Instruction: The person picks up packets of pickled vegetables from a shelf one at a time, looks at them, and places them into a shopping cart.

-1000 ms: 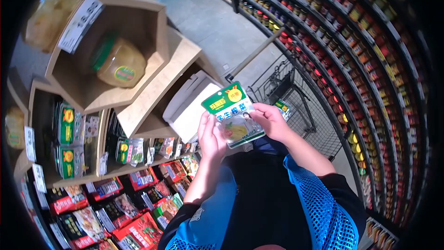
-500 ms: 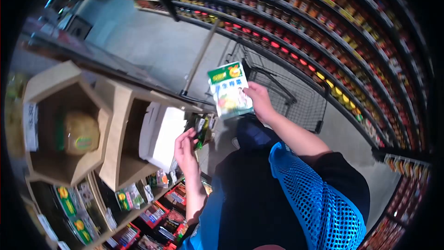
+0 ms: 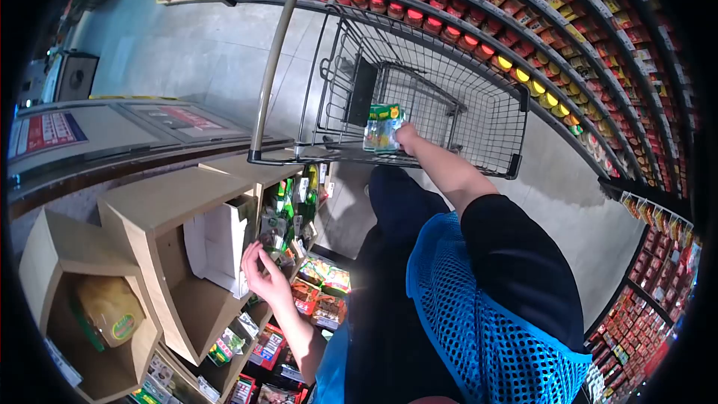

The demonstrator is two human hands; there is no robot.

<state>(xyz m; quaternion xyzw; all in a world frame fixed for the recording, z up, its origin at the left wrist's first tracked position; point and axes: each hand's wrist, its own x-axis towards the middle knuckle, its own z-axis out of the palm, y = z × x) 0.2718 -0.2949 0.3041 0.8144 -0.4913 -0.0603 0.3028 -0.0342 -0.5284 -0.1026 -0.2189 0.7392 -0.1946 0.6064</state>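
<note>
My right hand point(image 3: 406, 138) pinches a green-and-white pickled vegetable packet point(image 3: 383, 132) at its right edge. Behind it spreads the wire basket of a shopping cart point(image 3: 490, 135), and the packet overlaps the near side of that basket in this view. My left hand point(image 3: 265, 275) is empty, palm up with loosely bent fingers apart. Close by its fingertips is a white carton point(image 3: 213, 251) set inside a wooden display box point(image 3: 142, 243).
A hexagonal wooden box point(image 3: 60, 243) at lower left holds a bagged yellowish product point(image 3: 108, 310). Packets point(image 3: 325, 277) fill the low shelf beside my legs. Long shelves of jars point(image 3: 449, 34) curve behind the cart, above the grey floor point(image 3: 202, 52).
My right hand has carried the packet forward to the cart, which now appears larger and nearer. The view has shifted, and my left hand appears farther left and lower, still empty.
</note>
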